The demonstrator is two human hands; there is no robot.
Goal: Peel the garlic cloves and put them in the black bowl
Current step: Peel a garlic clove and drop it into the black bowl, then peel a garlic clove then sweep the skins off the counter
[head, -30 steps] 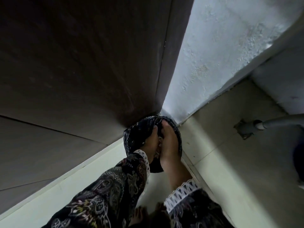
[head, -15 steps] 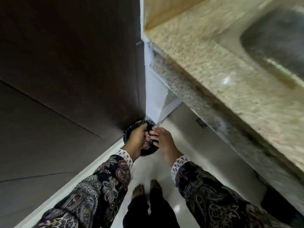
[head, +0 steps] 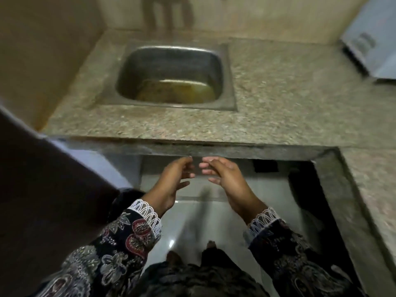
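Note:
My left hand [head: 171, 185] and my right hand [head: 227, 183] hover side by side just below the front edge of the granite counter [head: 278, 103]. Both have their fingers spread and hold nothing, with the fingertips nearly touching. A dark round container [head: 126, 197] sits low on the floor behind my left wrist, mostly hidden by the patterned sleeve. No garlic cloves show anywhere in the view.
A steel sink [head: 171, 73] with murky yellowish water is set into the counter ahead. A dark panel [head: 42, 200] fills the left side. A grey metal appliance [head: 368, 52] stands at the back right. My bare feet [head: 173, 257] are on pale floor tiles.
The view has swung up from the floor corner to the counter and sink. Both hands have lifted away from the dark round container and are now apart and empty.

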